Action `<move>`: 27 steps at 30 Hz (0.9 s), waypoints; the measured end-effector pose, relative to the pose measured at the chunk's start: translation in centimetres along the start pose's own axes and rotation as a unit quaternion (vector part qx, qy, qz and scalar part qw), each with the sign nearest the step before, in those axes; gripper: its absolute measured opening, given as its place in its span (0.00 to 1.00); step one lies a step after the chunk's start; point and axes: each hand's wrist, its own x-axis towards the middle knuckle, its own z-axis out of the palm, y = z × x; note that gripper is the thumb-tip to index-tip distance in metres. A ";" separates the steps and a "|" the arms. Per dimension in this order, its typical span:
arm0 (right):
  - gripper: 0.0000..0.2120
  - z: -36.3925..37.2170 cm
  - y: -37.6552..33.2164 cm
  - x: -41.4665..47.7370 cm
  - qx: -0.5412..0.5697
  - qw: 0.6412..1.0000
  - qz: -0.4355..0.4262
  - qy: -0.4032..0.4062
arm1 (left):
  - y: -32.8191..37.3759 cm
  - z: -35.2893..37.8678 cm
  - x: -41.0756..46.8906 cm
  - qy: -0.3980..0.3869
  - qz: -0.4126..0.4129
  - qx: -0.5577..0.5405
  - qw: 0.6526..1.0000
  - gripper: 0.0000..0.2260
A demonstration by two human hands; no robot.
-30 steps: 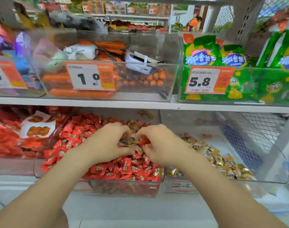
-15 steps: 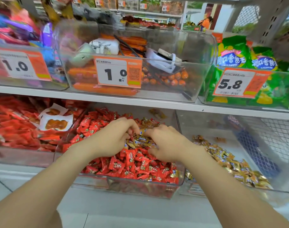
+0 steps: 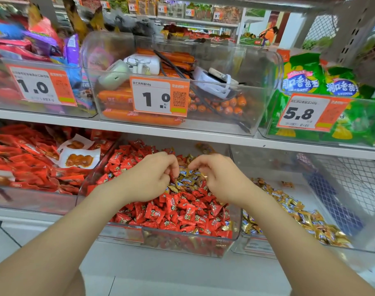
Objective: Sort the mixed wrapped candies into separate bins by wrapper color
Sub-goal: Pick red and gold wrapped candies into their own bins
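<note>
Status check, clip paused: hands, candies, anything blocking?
Left hand and right hand curled over gold candies in red candy bin, grasp unclear. Gold bin right, part filled. Nothing blocking.

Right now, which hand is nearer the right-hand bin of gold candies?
Right. The right hand is just left of the gold-candy bin, over the mixed bin; the left hand is farther left.

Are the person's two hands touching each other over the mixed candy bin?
Apart. The head view shows gold candies through a gap between the left hand and right hand.
</note>
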 end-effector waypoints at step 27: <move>0.10 1.2 0.2 2.0 0.032 0.998 0.029 -0.046 | -1.5 1.1 0.5 -0.028 0.042 0.073 0.996 0.06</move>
